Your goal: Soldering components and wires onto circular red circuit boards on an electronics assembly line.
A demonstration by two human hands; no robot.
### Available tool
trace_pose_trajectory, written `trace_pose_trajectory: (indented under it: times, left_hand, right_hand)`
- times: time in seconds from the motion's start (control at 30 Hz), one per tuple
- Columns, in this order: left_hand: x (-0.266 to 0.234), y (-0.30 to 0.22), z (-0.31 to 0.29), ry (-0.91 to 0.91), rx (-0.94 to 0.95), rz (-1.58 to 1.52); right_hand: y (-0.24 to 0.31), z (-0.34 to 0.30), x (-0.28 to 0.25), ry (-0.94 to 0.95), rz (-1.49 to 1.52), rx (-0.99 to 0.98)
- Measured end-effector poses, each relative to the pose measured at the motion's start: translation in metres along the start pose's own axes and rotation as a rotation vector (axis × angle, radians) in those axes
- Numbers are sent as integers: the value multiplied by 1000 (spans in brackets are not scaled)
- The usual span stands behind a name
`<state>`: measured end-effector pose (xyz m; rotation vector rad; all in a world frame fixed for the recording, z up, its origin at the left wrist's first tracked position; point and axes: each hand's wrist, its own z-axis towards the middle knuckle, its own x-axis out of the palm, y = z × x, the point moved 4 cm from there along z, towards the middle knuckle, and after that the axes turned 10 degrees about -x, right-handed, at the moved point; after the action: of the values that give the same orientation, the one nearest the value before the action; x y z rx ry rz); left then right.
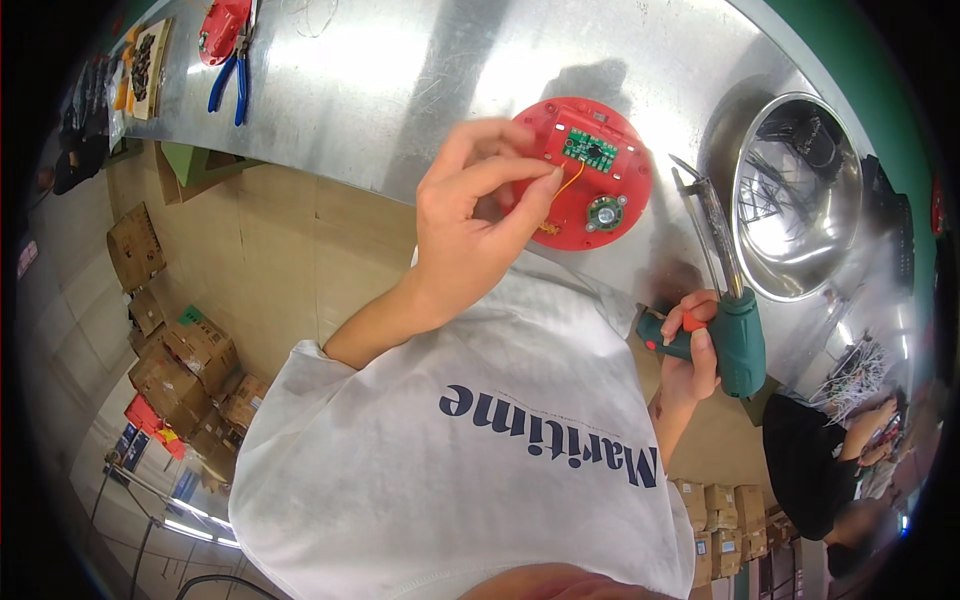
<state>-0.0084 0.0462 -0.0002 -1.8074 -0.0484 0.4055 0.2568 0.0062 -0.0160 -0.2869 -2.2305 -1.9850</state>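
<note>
A round red plastic housing (629, 189) lies on the metal table in front of me. It carries a small green circuit board (591, 150) and a round speaker (605, 213). My left hand (475, 215) is over the housing's left side, thumb and forefinger pinching a thin orange wire (572, 184) that runs to the board's lower edge. Its other fingers are slightly blurred. In my right hand (692, 340) is a green pistol-shaped soldering gun (741, 345), gripped by its handle, with a finger at the red trigger. The gun's long metal barrel points away from me, its tip right of the housing and apart from it.
Right of the gun stands a shiny metal bowl (790, 240) holding thin dark pieces. Blue-handled pliers (232, 85) and another red housing (222, 30) lie at the far left. A bundle of white wires (862, 375) and a person in black (805, 460) are at the right.
</note>
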Motion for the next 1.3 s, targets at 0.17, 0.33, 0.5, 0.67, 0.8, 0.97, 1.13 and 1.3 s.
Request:
trace_pose_trajectory:
  times: [0.17, 0.33, 0.5, 0.67, 0.8, 0.97, 1.13, 1.3]
  left_hand:
    - [9, 8, 10, -34, 160, -32]
    - [12, 11, 11, -11, 96, -74]
    - [11, 6, 13, 21, 73, -67]
    - [10, 5, 13, 19, 68, -62]
    - [12, 3, 13, -32, 72, -65]
    - [11, 2, 12, -43, 83, -72]
    - [11, 4, 12, -16, 55, -34]
    - [10, 3, 12, -15, 63, -40]
  right_hand:
    - [0, -1, -2, -12, -8, -6]
    - [2, 2, -1, 24, 17, 1]
    - [15, 6, 20, 80, -19, 74]
    - [21, 14, 27, 232, -286, 117]
    - [34, 21, 33, 214, -376, 142]
    - [37, 27, 32, 347, -462, 64]
    - [40, 28, 34, 348, -453, 91]
    - [42, 28, 35, 351, -509, 67]
